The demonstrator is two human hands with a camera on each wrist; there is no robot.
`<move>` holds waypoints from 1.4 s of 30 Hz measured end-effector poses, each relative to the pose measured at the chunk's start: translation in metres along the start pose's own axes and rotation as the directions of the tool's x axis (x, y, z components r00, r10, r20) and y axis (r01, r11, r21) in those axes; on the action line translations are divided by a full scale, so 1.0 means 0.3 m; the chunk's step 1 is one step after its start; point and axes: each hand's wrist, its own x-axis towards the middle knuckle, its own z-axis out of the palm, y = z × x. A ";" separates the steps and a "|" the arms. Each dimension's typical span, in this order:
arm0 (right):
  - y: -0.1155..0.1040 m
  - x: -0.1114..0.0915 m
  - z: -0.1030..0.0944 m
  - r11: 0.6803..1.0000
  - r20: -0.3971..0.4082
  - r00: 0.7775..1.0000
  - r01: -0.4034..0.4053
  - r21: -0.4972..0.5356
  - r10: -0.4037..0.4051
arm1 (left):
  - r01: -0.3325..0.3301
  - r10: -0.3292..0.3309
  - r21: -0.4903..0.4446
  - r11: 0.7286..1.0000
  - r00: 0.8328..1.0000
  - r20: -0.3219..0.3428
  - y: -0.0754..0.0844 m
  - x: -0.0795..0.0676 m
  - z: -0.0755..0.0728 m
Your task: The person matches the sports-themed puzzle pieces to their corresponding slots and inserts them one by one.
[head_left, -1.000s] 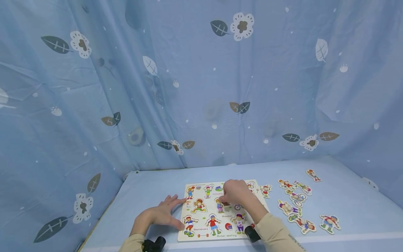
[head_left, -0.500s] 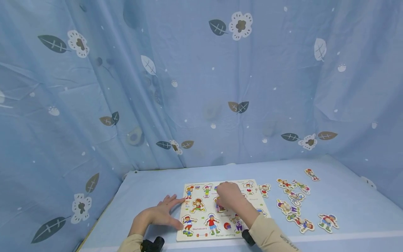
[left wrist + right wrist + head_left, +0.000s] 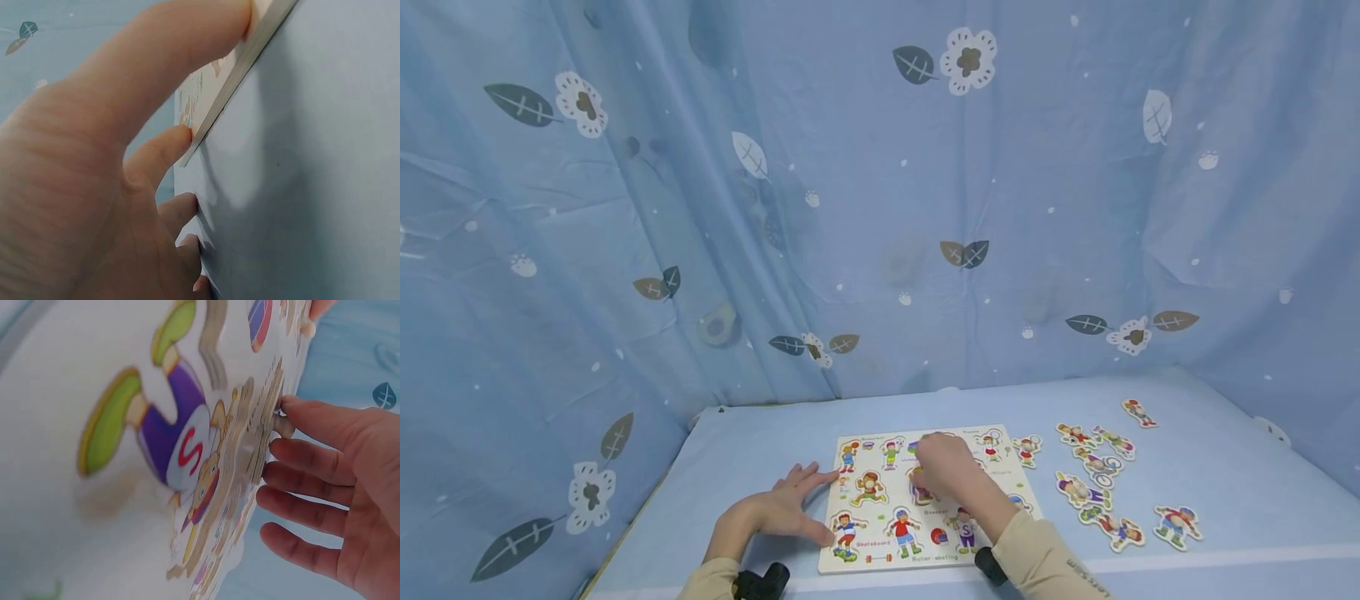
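A white wooden puzzle board (image 3: 897, 492) printed with children playing sports lies flat on the table. My right hand (image 3: 951, 471) is over its middle, thumb and index finger pinching the small wooden knob (image 3: 284, 425) of a puzzle piece. That piece (image 3: 921, 492) is mostly hidden under the fingers in the head view; whether it lies fully in its recess I cannot tell. At the board's left side my left hand (image 3: 778, 508) has its fingers spread, with thumb and index fingertips touching the edge. In the left wrist view the thumb (image 3: 187, 37) rests against that edge.
Several loose sports-figure pieces, among them a baseball player (image 3: 1082, 490), a cyclist (image 3: 1099, 465) and a roller skater (image 3: 1177, 527), lie right of the board. A tennis piece (image 3: 1027, 450) is at its right edge. A blue patterned curtain (image 3: 880, 208) hangs behind.
Over the last second my right hand has shifted slightly left with the piece, onto the board's middle figure. It has barely moved in the last half second. The left hand stays at the edge.
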 end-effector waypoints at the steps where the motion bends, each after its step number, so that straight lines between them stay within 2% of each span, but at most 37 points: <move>1: -0.003 -0.001 0.003 1.000 -0.006 1.000 0.007 -0.006 -0.007 | -0.002 0.002 0.001 1.000 1.000 0.000 0.000 -0.001 0.001; 6: -0.012 0.002 0.014 0.999 -0.026 1.000 0.008 -0.035 -0.009 | -0.010 0.010 0.005 1.000 1.000 0.000 0.002 0.003 0.001; 18: -0.016 0.004 0.008 0.999 0.015 0.999 -0.029 -0.027 0.030 | -0.005 0.005 0.011 1.000 1.000 -0.001 0.005 0.008 -0.004; 27: -0.010 -0.003 0.025 0.995 -0.041 0.999 -0.031 -0.090 0.028 | 0.001 -0.001 0.015 1.000 1.000 -0.008 0.008 0.009 0.001; 37: -0.009 -0.015 0.013 0.998 -0.008 0.998 -0.055 -0.018 0.055 | 0.007 -0.007 0.019 1.000 1.000 -0.008 0.004 0.004 0.002; 42: -0.010 -0.025 0.003 0.999 -0.013 0.999 -0.047 -0.014 0.047 | 0.008 -0.008 0.017 1.000 1.000 -0.009 0.003 0.002 0.002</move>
